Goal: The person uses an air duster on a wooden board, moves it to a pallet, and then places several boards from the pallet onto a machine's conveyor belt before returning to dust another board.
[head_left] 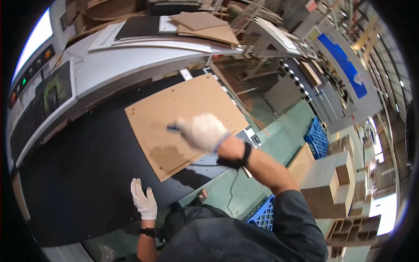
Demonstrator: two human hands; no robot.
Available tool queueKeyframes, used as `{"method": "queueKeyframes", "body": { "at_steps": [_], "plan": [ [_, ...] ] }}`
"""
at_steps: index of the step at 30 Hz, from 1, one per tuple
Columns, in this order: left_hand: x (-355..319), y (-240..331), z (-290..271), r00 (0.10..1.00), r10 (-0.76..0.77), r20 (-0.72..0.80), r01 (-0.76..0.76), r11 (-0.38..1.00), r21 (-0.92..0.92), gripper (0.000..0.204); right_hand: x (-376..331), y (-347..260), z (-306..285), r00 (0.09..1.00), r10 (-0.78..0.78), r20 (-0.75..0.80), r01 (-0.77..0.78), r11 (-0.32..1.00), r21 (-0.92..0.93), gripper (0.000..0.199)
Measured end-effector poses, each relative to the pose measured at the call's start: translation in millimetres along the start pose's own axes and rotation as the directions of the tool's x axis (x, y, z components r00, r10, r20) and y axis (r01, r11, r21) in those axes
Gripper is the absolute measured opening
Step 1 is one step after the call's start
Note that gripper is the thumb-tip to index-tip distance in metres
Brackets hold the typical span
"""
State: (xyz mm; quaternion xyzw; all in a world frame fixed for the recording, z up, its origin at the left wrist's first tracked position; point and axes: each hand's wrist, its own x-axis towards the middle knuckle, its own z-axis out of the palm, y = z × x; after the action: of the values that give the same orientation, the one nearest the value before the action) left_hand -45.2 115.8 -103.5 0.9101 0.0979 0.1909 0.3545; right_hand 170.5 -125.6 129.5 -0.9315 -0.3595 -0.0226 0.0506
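A tan fibreboard panel (pixel 192 98) with small holes near its edges lies on the black tabletop (pixel 78 157). Above the panel, my gloved right hand (pixel 203 132) is closed around a small blue tool (pixel 173 128). Motion blurs this hand, so the tool's exact kind cannot be made out; a faint thin streak extends left from it. My left hand (pixel 144 201), also in a white glove, is at the near edge of the black top, left of the panel's near corner. Its fingers are stretched out and nothing is in them.
A grey ledge (pixel 100 65) with stacked boards (pixel 203 24) runs behind the black top. Far left is a control panel with a keyboard (pixel 28 124). Stacked cut boards (pixel 327 183) and blue pallets (pixel 317 137) stand right. A thin cable (pixel 231 192) hangs near my legs.
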Motion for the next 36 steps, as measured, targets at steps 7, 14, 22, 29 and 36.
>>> {"method": "queueKeyframes", "body": {
  "at_steps": [7,14,22,29,36],
  "plan": [
    [-1.0,6.9,-0.2,0.997,0.011,0.071,-0.011,1.000,-0.006,0.056,-67.5,213.2,-18.0,0.795,0.575,-0.193,-0.604,0.723,-0.336,0.020],
    [14.4,16.3,-4.8,0.965,0.235,0.117,-0.248,0.963,0.106,0.058,-208.0,165.8,-10.3,0.768,0.331,0.549,-0.635,0.509,0.581,0.032],
    [23.8,54.3,7.1,0.927,0.337,0.162,-0.360,0.923,0.136,0.045,-288.3,110.7,135.1,0.790,0.564,0.242,-0.554,0.486,0.676,0.039],
    [-25.2,259.2,41.4,0.676,0.697,0.241,-0.668,0.717,-0.199,0.031,-344.8,105.3,170.8,0.661,0.745,0.094,-0.570,0.417,0.708,0.058],
    [-126.4,378.8,174.7,-0.150,0.569,0.808,-0.694,0.522,-0.496,0.042,-561.3,110.8,224.8,0.715,0.562,0.417,-0.636,0.273,0.722,0.051]
  ]
}}
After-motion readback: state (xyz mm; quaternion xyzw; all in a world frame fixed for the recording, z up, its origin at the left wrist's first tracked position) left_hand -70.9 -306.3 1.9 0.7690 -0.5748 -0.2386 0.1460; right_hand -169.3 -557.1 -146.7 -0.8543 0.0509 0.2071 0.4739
